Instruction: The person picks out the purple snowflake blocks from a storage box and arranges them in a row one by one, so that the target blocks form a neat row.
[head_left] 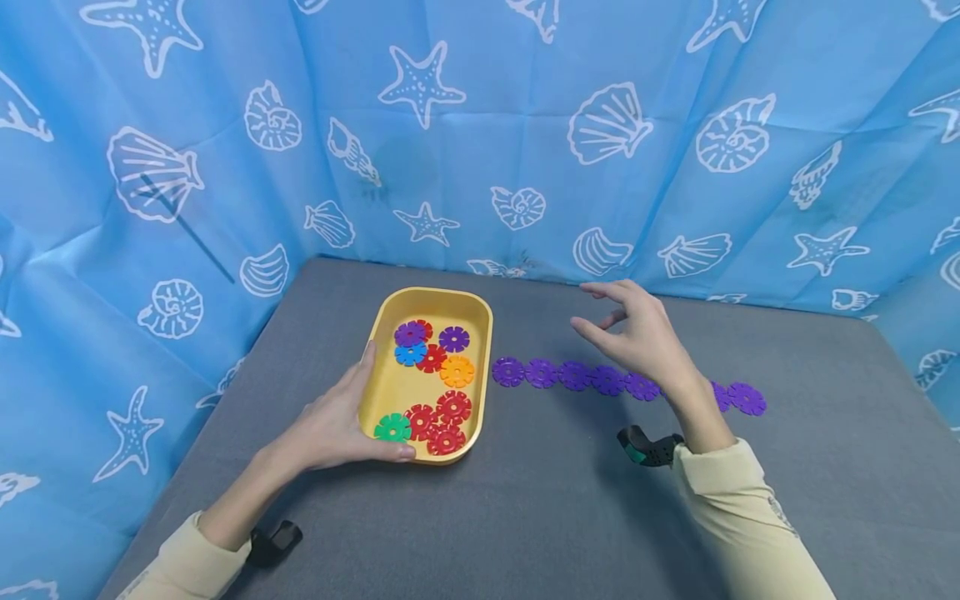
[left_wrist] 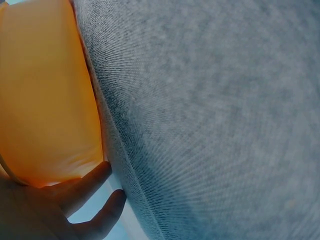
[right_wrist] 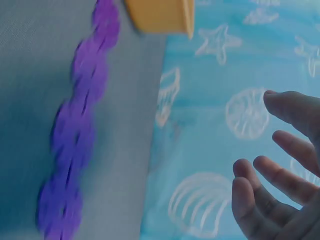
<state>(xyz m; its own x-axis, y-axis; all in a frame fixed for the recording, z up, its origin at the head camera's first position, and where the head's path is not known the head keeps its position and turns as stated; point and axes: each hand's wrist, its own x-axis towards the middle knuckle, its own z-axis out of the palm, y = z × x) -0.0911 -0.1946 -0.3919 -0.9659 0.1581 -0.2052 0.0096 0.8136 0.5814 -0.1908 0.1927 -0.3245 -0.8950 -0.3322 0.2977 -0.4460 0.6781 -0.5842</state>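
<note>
A yellow tray [head_left: 414, 302] stands on the grey table in the head view, with several notched plastic discs in it: red discs [head_left: 453, 407], a green disc [head_left: 393, 427], an orange disc [head_left: 457, 371], a blue disc [head_left: 410, 354] and purple discs [head_left: 453, 339]. My left hand [head_left: 330, 429] holds the tray at its near left corner, thumb along the near rim, fingers against the left side. Right of the tray runs a row of purple discs [head_left: 574, 375], linked edge to edge. Above that row hovers my right hand [head_left: 637, 329], fingers loosely bent and holding nothing; it hides part of the row.
The grey cloth-covered table [head_left: 525, 517] meets a blue curtain [head_left: 480, 150] with white shell and starfish prints at the back and left. Dark wrist straps [head_left: 651, 450] are on both arms.
</note>
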